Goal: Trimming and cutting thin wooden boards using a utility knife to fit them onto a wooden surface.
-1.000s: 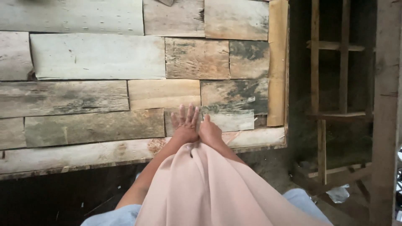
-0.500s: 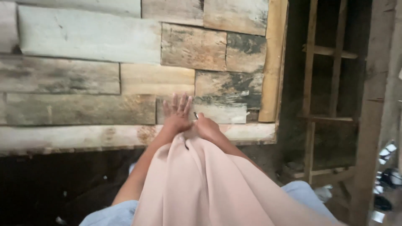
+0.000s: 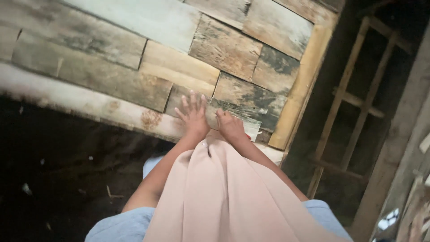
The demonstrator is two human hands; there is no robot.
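Observation:
My left hand lies flat with its fingers spread on a weathered wooden platform made of short planks. My right hand rests beside it with the fingers curled down on the pale plank near the platform's front edge. Neither hand holds anything that I can see. A long pale pink cloth hangs down from me and covers both wrists and forearms in part. Light blue sleeves show at the bottom.
A yellowish bamboo beam borders the platform on the right. Beyond it stands a wooden ladder-like frame in a dark gap. A grey post rises at the far right. Dark ground lies below the platform's front rail.
The view has tilted and swung, so the platform now runs diagonally. Both hands stay on the same planks near the front edge, the left still spread flat.

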